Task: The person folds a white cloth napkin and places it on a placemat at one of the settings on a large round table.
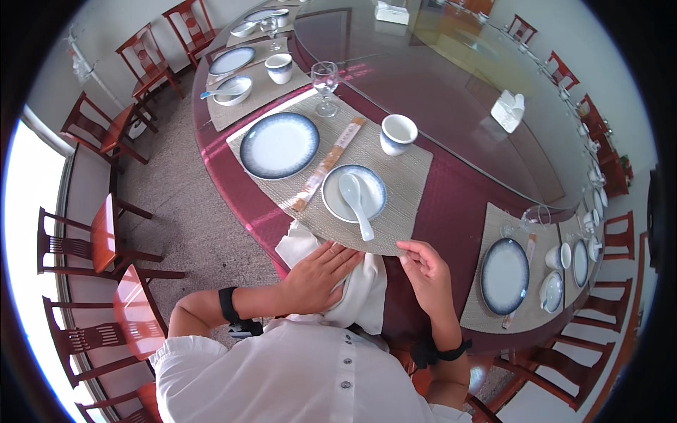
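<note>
My left hand (317, 277) lies flat, palm down, on a white cloth (365, 291) at the table's near edge, its fingertips by the edge of a woven placemat (407, 195). The thumb and fingers of my right hand (426, 267) pinch the placemat's near right corner. On this placemat are a blue-rimmed plate (280, 145), a paper-wrapped chopstick packet (330, 161), a small bowl (378, 203) with a ceramic spoon (353, 195) in it, a ceramic cup (398, 135) and a stemmed glass (325, 84).
A glass turntable (370, 69) fills the round table's middle, bearing a white tissue box (392, 13) and a white holder (508, 111). Similar settings flank this one, with a plate (505, 276) at right and another (231, 61) at left. Wooden chairs (106, 232) line the wall.
</note>
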The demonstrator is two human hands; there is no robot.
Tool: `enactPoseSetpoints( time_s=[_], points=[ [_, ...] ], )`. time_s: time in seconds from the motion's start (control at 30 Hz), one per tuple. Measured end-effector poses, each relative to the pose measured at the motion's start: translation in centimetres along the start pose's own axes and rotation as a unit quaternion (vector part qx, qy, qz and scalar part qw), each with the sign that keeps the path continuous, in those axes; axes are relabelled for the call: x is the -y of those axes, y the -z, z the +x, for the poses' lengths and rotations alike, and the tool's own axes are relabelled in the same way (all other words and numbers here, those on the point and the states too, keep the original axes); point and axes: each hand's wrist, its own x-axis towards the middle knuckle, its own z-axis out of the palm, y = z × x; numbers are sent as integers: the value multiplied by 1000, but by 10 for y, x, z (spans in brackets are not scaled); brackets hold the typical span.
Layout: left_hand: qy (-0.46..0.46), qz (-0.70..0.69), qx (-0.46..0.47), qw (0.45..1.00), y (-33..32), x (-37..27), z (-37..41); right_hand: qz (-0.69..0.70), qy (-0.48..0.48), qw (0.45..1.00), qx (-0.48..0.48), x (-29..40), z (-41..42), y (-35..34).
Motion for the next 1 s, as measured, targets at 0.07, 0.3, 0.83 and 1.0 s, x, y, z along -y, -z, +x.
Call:
enactPoseSetpoints(
  time_s=[0.07, 0.3, 0.83, 1.0],
  points=[
    [-31, 1, 4, 999, -3, -5, 13, -31, -3, 999, 12, 2, -3, 2],
    [-80, -46, -5, 996, -32, -30, 48, -259, 61, 960, -92, 43, -40, 10],
    [-140, -167, -21, 976, -75, -87, 138, -407, 91, 899, -131, -27, -117, 7],
    [-233, -25, -59, 970, -29, -57, 91, -498, 40, 862, -87, -33, -114, 8]
  ],
)
